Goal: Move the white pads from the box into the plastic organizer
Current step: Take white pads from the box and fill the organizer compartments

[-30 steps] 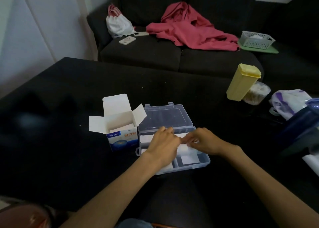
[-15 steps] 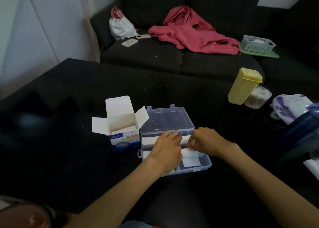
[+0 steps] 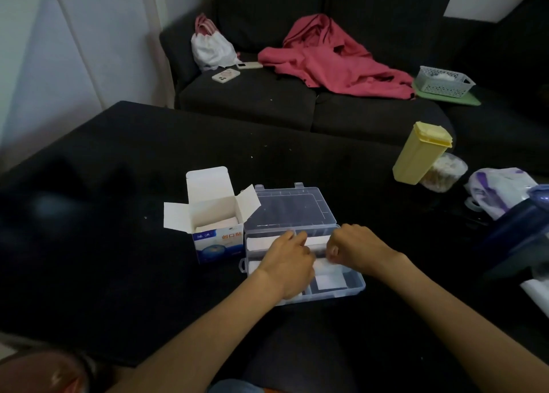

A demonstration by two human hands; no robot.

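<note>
An open white and blue box (image 3: 214, 239) stands on the black table with white pads (image 3: 221, 222) inside it. Touching its right side is the clear plastic organizer (image 3: 355, 287), its lid (image 3: 289, 207) folded back. White pads lie in several of its compartments, for instance the pad (image 3: 329, 282) at the front right. My left hand (image 3: 286, 263) lies over the organizer's middle, fingers stretched onto a white pad (image 3: 318, 241) in the back row. My right hand (image 3: 355, 248) is curled and pinches that pad's right end. The hands hide the middle compartments.
A yellow lidded container (image 3: 420, 153) and a clear tub (image 3: 444, 171) stand at the table's right, beside a white and purple bag (image 3: 499, 190) and a dark blue object (image 3: 523, 232). Behind the table is a dark sofa (image 3: 246, 101) with a red garment (image 3: 332, 59), phones and a basket (image 3: 442, 82).
My left hand's fingers have straightened out over the back row of the organizer. My right hand stays curled beside it. The box and organizer have not moved.
</note>
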